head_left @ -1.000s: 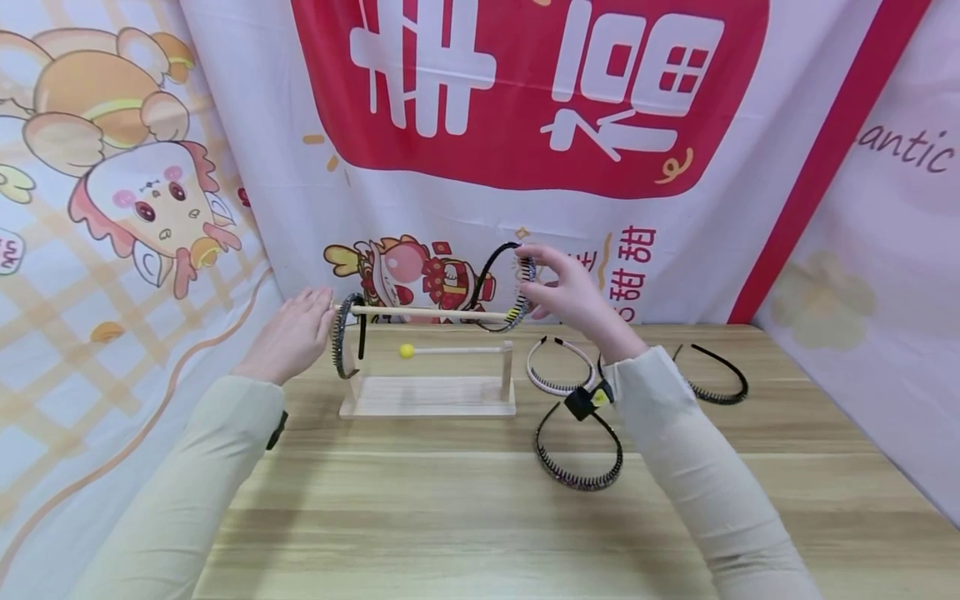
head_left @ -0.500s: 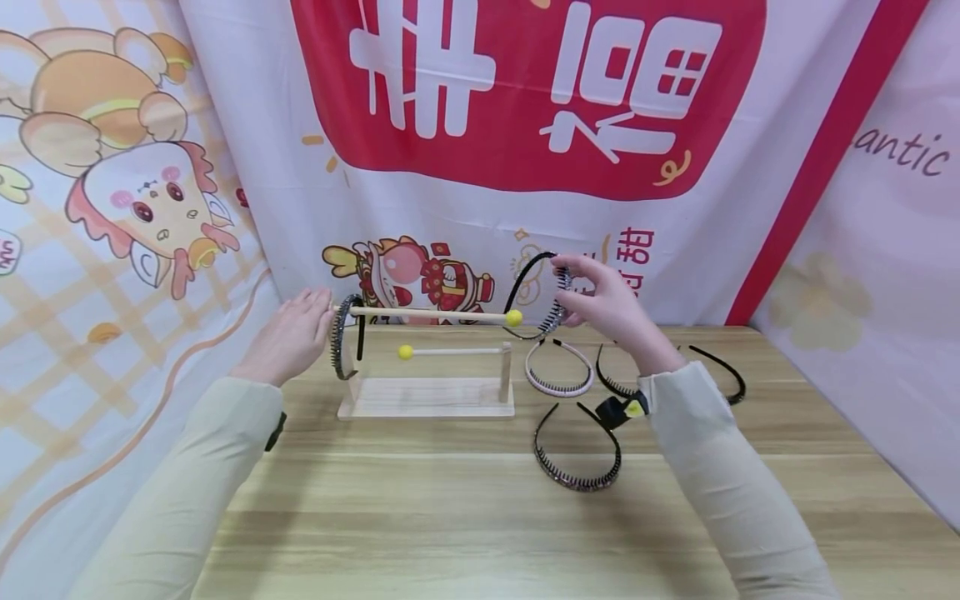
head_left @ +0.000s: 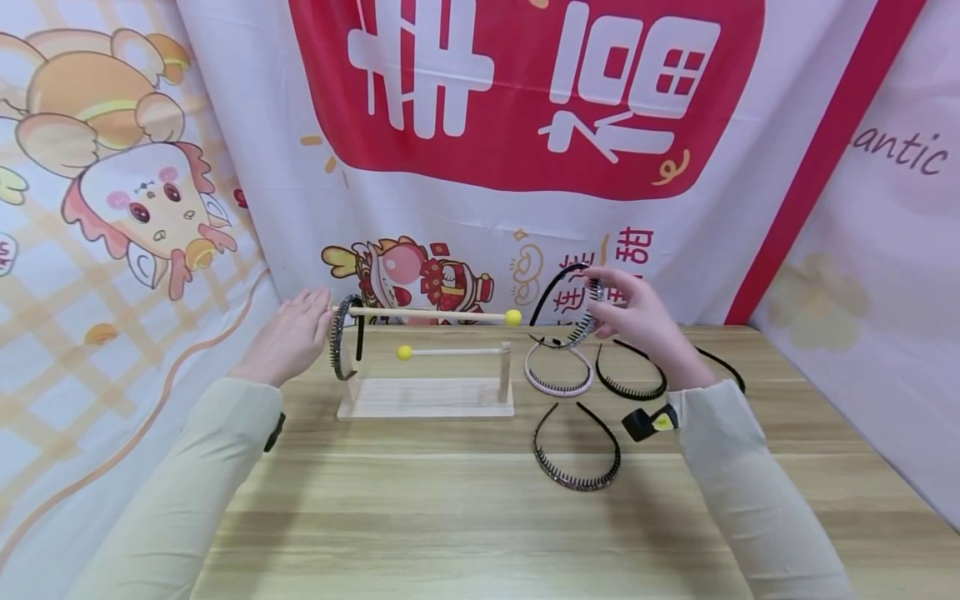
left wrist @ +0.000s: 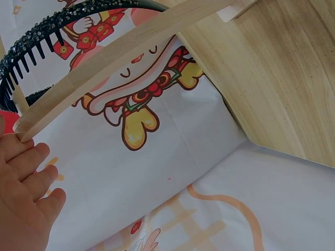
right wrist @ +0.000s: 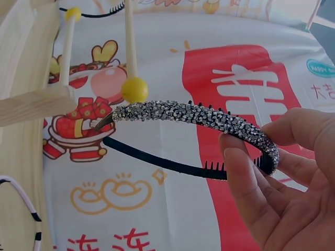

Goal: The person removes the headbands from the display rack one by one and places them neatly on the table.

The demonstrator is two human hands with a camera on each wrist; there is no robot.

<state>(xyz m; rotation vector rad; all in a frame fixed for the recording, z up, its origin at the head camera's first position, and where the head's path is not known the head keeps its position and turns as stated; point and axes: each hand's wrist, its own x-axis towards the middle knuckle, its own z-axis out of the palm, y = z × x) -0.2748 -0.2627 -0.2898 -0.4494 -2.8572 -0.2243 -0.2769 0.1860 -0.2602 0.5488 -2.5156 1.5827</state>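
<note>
My right hand [head_left: 637,321] pinches a black toothed headband [right wrist: 193,114] covered in silver rhinestones, thumb on one side and fingers on the other. It hangs in the air right of a wooden stand [head_left: 427,400], apart from the yellow ball [head_left: 513,317] at the tip of the upper rod [head_left: 435,314]. Another dark sparkly headband [head_left: 339,343] hangs on that rod near its left end. There my left hand [head_left: 288,337] touches the stand's left post [left wrist: 104,73] with its fingertips, fingers fairly straight. The lower rod [head_left: 457,352] also ends in a yellow ball [head_left: 405,352].
On the table [head_left: 420,517], right of the stand, lie a pale pink headband [head_left: 558,390], a black headband [head_left: 633,395] and, closer, a dark sparkly headband [head_left: 577,483]. My right arm partly hides another black headband [head_left: 723,364]. Printed cloth [head_left: 420,200] hangs behind.
My right hand has drawn the rhinestone headband rightward and slightly down, off the end of the upper rod, whose yellow ball now shows fully. The left hand has stayed in place.
</note>
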